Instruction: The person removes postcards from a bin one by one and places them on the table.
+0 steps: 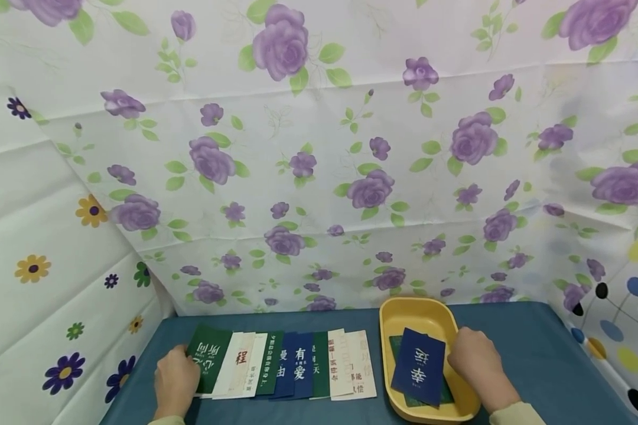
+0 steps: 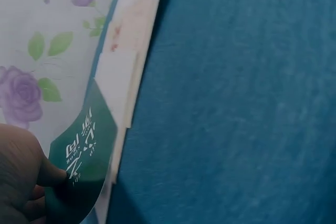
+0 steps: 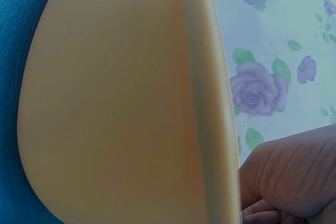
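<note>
My left hand [image 1: 176, 378] pinches a dark green card [image 1: 210, 348] with white characters at the left end of an overlapping row of cards. In the left wrist view the thumb presses on the face of this green card [image 2: 86, 150], which bends slightly. My right hand [image 1: 475, 363] grips the right rim of a yellow tray [image 1: 420, 308]; its fingertips are hidden behind the rim. Inside the tray a dark blue card [image 1: 419, 366] with white characters lies over a green card [image 1: 446, 392]. The tray's wall [image 3: 105, 103] fills much of the right wrist view.
The row runs rightward with white cards [image 1: 228, 372], blue cards [image 1: 300, 378], another green card [image 1: 321, 360] and cream cards [image 1: 358, 360], ending just left of the tray. A blue-green cloth [image 1: 521, 348] covers the table. Behind it hangs a flowered sheet [image 1: 319, 206].
</note>
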### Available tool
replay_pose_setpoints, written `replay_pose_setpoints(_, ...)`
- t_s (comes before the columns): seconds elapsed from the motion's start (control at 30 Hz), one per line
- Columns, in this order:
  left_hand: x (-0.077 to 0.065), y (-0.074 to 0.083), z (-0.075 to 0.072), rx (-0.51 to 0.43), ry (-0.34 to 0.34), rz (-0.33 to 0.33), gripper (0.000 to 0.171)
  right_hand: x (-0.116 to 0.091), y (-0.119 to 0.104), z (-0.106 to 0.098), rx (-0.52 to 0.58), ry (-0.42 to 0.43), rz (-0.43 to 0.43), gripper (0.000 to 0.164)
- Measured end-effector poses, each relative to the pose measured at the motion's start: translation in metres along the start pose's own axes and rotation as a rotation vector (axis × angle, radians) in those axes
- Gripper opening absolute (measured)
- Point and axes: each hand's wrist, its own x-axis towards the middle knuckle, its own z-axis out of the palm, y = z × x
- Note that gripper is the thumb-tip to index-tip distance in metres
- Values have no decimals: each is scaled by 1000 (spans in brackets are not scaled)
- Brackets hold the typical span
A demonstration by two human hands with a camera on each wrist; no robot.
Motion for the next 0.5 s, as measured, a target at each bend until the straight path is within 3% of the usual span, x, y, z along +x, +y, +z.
replay_pose_setpoints(0.23, 1, 0, 9, 60, 38, -63, 27, 4, -2, -1, -20, 47, -39, 5)
replay_pose_setpoints(0.5, 1, -1, 12, 42, 46, -31, 25, 0, 1, -1, -11, 43, -22, 5)
